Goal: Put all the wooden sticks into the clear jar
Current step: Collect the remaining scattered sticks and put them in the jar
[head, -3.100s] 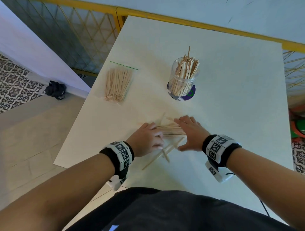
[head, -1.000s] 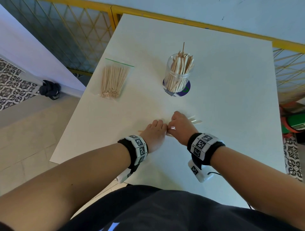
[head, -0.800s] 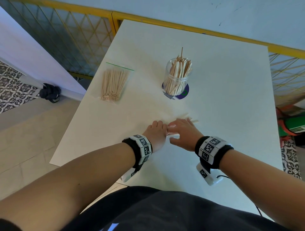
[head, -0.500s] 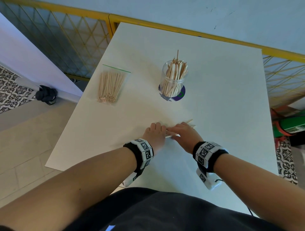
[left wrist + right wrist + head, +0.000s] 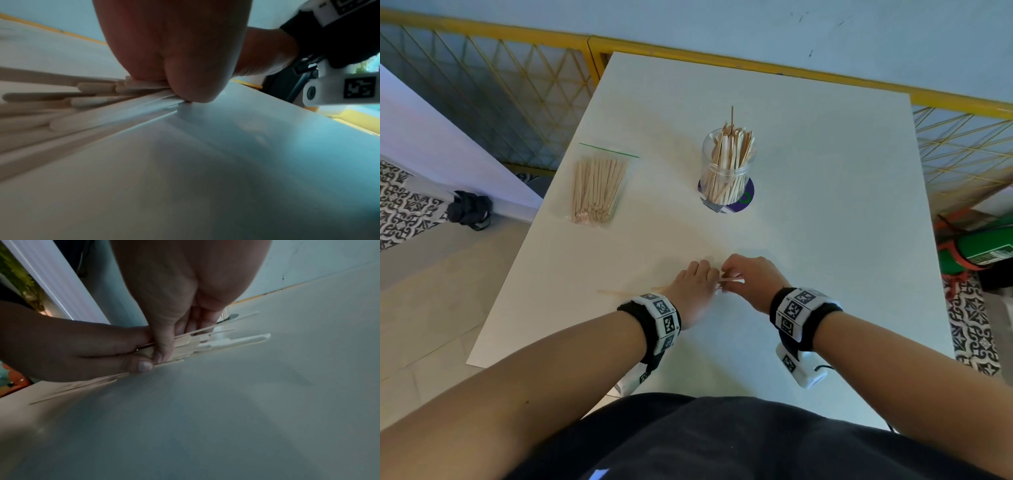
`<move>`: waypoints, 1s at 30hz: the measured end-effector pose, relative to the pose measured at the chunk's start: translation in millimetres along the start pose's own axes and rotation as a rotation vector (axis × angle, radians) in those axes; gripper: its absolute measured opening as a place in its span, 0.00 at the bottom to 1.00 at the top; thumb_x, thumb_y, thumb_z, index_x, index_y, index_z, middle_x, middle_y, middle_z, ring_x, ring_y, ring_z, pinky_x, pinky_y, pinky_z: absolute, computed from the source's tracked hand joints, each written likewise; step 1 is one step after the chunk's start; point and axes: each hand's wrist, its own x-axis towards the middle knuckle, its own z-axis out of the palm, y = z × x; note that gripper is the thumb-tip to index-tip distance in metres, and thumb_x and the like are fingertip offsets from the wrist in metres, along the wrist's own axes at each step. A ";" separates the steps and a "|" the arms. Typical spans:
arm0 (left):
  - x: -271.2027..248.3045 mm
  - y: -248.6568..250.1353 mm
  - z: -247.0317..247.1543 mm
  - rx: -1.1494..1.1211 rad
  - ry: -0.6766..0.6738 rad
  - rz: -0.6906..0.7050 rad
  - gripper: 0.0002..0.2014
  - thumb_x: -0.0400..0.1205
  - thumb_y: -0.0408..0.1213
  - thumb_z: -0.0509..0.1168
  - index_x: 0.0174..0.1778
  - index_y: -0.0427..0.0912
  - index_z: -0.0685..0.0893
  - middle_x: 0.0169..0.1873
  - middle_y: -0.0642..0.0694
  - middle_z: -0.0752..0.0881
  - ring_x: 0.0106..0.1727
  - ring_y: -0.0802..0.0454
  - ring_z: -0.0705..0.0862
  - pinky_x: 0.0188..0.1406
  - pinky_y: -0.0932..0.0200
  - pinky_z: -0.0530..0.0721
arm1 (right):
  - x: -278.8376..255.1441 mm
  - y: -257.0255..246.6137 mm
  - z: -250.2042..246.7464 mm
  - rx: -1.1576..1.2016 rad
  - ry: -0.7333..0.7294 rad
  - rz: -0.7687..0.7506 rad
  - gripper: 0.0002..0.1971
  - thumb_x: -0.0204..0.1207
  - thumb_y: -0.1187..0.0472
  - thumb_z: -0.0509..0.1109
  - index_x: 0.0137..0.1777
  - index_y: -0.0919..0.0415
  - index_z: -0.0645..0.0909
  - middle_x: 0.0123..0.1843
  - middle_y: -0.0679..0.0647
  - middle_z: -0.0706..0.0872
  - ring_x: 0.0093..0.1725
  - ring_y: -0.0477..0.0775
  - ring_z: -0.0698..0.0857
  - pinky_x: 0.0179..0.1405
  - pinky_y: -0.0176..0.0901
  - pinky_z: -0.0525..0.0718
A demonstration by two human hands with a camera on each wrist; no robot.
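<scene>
Both hands meet over a bundle of sticks (image 5: 207,344) lying on the white table (image 5: 825,274), on the person's side of the jar (image 5: 726,171) and well apart from it. The left hand (image 5: 693,291) lies over the bundle with its fingers curled round the sticks; in the right wrist view its thumb (image 5: 141,365) presses against the bundle from below, just beside the right thumb. The right hand (image 5: 751,281) is closed on the same bundle, thumb on one face and fingers (image 5: 197,319) on the other, with the stick ends fanning out unevenly beyond the grip. In the left wrist view further stick ends spread out behind the left palm, low over the table top.

One thin stick (image 5: 619,293) lies flat on the table, left of the left wrist and apart from the bundle.

The jar stands upright on a dark round mat (image 5: 744,198), beyond the hands. It is packed with sticks standing on end, and one thin one rises above the rest.

Left of the jar, near the table's left edge, lies a clear bag (image 5: 599,185) of more sticks. A yellow railing (image 5: 756,68) runs past the table's far edge, behind the jar.
</scene>
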 end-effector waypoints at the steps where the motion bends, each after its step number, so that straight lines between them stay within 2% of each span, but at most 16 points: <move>1: 0.5 1.3 -3.1 0.019 -0.011 0.006 0.22 0.80 0.25 0.56 0.72 0.32 0.66 0.70 0.35 0.68 0.70 0.36 0.69 0.62 0.50 0.71 | 0.3 1.7 -1.9 -0.021 -0.022 -0.007 0.18 0.71 0.55 0.76 0.59 0.56 0.80 0.55 0.55 0.89 0.57 0.58 0.85 0.62 0.53 0.80; 4: 3.9 3.1 -7.5 0.068 0.000 0.030 0.22 0.81 0.25 0.54 0.73 0.31 0.65 0.70 0.34 0.69 0.69 0.37 0.70 0.63 0.50 0.70 | 1.2 6.1 -5.7 -0.115 -0.067 -0.052 0.21 0.73 0.57 0.73 0.67 0.54 0.78 0.62 0.55 0.84 0.63 0.57 0.79 0.67 0.48 0.74; 6: 5.3 2.0 -7.4 0.068 0.007 0.040 0.22 0.81 0.26 0.53 0.74 0.32 0.65 0.70 0.35 0.69 0.69 0.37 0.69 0.64 0.50 0.69 | -0.4 9.6 -6.6 -0.240 -0.058 -0.126 0.21 0.76 0.55 0.70 0.69 0.50 0.77 0.64 0.51 0.83 0.66 0.56 0.75 0.67 0.45 0.69; 8: 6.9 0.3 -7.0 0.072 0.007 0.044 0.22 0.82 0.26 0.52 0.73 0.31 0.65 0.70 0.35 0.69 0.69 0.37 0.70 0.64 0.50 0.69 | -2.9 13.7 -8.7 -0.389 -0.003 -0.157 0.19 0.76 0.48 0.68 0.67 0.45 0.79 0.64 0.48 0.82 0.66 0.56 0.74 0.67 0.48 0.66; 10: 8.0 -0.2 -7.2 0.072 0.005 0.046 0.21 0.82 0.26 0.51 0.72 0.30 0.66 0.70 0.34 0.70 0.68 0.37 0.70 0.63 0.49 0.69 | -4.4 16.0 -10.8 -0.456 0.047 -0.134 0.17 0.76 0.45 0.67 0.63 0.45 0.81 0.62 0.49 0.82 0.64 0.59 0.77 0.67 0.50 0.67; 13: 11.6 -2.5 -7.1 0.066 0.016 0.063 0.23 0.79 0.25 0.45 0.71 0.29 0.67 0.68 0.32 0.71 0.67 0.36 0.71 0.60 0.47 0.71 | -0.5 14.0 -13.0 -0.535 0.005 -0.126 0.14 0.80 0.47 0.62 0.59 0.52 0.80 0.57 0.52 0.83 0.62 0.60 0.76 0.57 0.50 0.73; 15: 15.9 -6.6 -7.5 0.057 0.044 0.072 0.18 0.83 0.26 0.50 0.69 0.29 0.69 0.66 0.32 0.72 0.65 0.36 0.72 0.58 0.48 0.73 | 4.3 10.0 -18.1 -0.550 -0.050 -0.112 0.13 0.83 0.49 0.58 0.60 0.53 0.76 0.55 0.52 0.83 0.61 0.59 0.75 0.48 0.48 0.74; 17: 20.9 -12.4 -9.2 0.015 0.095 0.079 0.15 0.85 0.29 0.53 0.67 0.28 0.70 0.63 0.32 0.75 0.61 0.36 0.75 0.55 0.48 0.73 | 8.8 6.3 -25.7 -0.547 -0.065 -0.110 0.11 0.84 0.51 0.55 0.59 0.53 0.74 0.53 0.52 0.83 0.55 0.59 0.79 0.40 0.47 0.72; 19: 24.0 -18.3 -14.0 -0.003 0.127 0.112 0.14 0.86 0.32 0.53 0.65 0.30 0.71 0.59 0.35 0.78 0.56 0.38 0.77 0.48 0.51 0.70 | 12.0 2.1 -33.4 -0.521 -0.112 -0.093 0.09 0.84 0.51 0.54 0.56 0.53 0.72 0.49 0.54 0.85 0.45 0.60 0.81 0.37 0.46 0.72; 22: 24.0 -23.9 -23.7 -0.032 0.158 0.143 0.11 0.86 0.33 0.53 0.60 0.31 0.73 0.47 0.37 0.81 0.41 0.39 0.78 0.38 0.52 0.65 | 13.6 -6.3 -45.6 -0.418 -0.149 -0.048 0.08 0.81 0.51 0.57 0.53 0.52 0.73 0.42 0.53 0.85 0.38 0.58 0.79 0.38 0.45 0.71; 25: 24.1 -24.8 -29.2 -0.190 0.206 0.162 0.10 0.87 0.35 0.56 0.55 0.31 0.73 0.33 0.40 0.76 0.26 0.42 0.71 0.29 0.51 0.67 | 14.0 -14.5 -57.9 -0.322 -0.057 -0.010 0.08 0.70 0.51 0.66 0.49 0.48 0.78 0.40 0.48 0.86 0.38 0.54 0.81 0.39 0.42 0.74; 27: 25.6 -23.3 -30.8 -0.213 0.221 0.176 0.13 0.87 0.41 0.58 0.57 0.32 0.72 0.34 0.40 0.79 0.25 0.41 0.73 0.27 0.53 0.68 | 15.6 -21.0 -62.2 -0.306 -0.069 0.006 0.08 0.66 0.52 0.69 0.45 0.48 0.79 0.40 0.48 0.86 0.39 0.54 0.82 0.38 0.42 0.74; 30: 29.1 -20.4 -33.0 -0.207 0.213 0.151 0.15 0.87 0.44 0.58 0.59 0.35 0.73 0.42 0.40 0.83 0.32 0.38 0.78 0.31 0.54 0.70 | 19.7 -30.6 -60.9 -0.343 -0.115 0.025 0.05 0.66 0.57 0.67 0.42 0.52 0.79 0.40 0.50 0.86 0.39 0.57 0.83 0.36 0.42 0.75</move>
